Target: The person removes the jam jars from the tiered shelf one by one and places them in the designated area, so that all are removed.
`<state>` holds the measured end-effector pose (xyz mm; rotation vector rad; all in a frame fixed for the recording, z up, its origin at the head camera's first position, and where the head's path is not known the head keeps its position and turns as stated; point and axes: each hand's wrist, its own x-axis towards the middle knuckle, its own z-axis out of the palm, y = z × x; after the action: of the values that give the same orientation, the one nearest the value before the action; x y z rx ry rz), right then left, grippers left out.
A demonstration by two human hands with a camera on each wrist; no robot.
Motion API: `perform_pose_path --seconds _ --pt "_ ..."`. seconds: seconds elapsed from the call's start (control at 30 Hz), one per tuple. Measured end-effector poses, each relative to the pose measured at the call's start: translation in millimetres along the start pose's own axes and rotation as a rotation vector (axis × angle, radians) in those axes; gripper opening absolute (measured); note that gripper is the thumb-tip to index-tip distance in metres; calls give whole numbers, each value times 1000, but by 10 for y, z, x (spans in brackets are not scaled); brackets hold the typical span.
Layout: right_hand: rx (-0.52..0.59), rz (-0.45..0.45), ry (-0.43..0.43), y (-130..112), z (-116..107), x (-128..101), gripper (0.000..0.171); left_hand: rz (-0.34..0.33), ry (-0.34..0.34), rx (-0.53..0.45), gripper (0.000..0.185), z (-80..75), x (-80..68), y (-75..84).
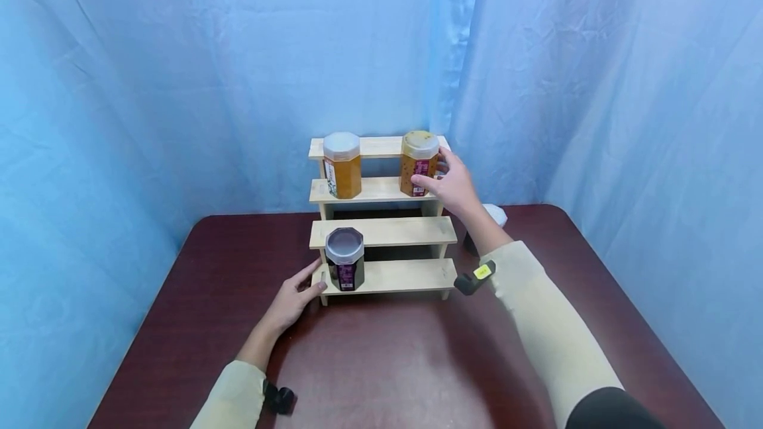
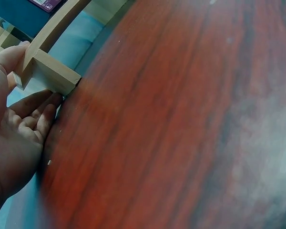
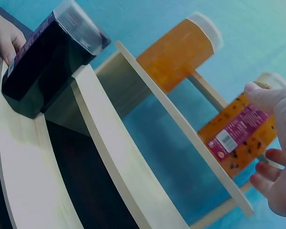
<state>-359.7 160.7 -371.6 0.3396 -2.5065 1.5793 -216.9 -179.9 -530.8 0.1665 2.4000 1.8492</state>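
Note:
A stepped wooden display rack [image 1: 381, 233] stands on the table with several tiers. My left hand [image 1: 292, 298] holds its lower left end, thumb on the lowest shelf board [image 2: 64, 24]. My right hand [image 1: 456, 184] is round the right side of a jar [image 1: 408, 174] of orange preserve with dark seeds, which stands on the second tier from the top. In the right wrist view the thumb lies by its lid and the fingers curl beside its purple label [image 3: 240, 129]. A plain orange jar [image 1: 346, 174] shares that tier at left. A dark jar [image 1: 344, 260] stands on the lowest tier.
Behind my right forearm, another white-lidded jar [image 1: 495, 214] is partly hidden at the rack's right. The dark red table [image 1: 369, 363] stretches in front of the rack. Blue curtains [image 1: 268, 71] close off the back and both sides.

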Motion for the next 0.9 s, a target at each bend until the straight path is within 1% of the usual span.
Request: perform_pose_path --seconds 0.1,0.17,0.33,0.47,0.53,0.67,0.8,0.9 --pt "-21 9 19 -12 70 27 87 -1 20 -18 62 5 60 -146" --pt "-29 11 36 -23 113 42 85 8 33 -9 62 5 74 -191" --pt "-62 32 78 -40 204 74 80 28 52 5 62 2 77 -222" --pt "-79 49 124 -19 262 102 77 24 46 9 62 -2 73 -223" --pt "-87 58 147 -8 282 109 76 12 41 10 62 -7 70 -215" --pt "-97 69 166 -1 294 114 74 -20 23 -4 62 -20 44 -136" --pt "-93 67 165 -24 273 111 71 -26 2 -14 61 -22 -29 47" --pt "-76 59 159 -41 248 103 70 -22 0 -8 60 -19 -79 156"
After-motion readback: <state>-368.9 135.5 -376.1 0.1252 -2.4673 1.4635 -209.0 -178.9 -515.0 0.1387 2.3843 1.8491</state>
